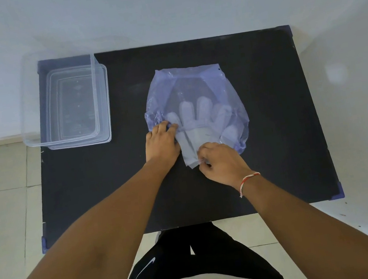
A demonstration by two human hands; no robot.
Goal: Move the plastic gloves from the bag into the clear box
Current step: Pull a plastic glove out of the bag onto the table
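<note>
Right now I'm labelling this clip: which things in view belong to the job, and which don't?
Belong to the job:
plastic gloves
bag
clear box
left hand
right hand

Not part of it:
lid under the box
black table
wrist thread

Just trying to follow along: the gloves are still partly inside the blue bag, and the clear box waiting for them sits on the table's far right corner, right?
Not quite. The head view shows the clear box at the far left corner of the black table, not the right. The rest holds: the plastic gloves are still partly inside the blue bag, their cuffs sticking out.
</note>
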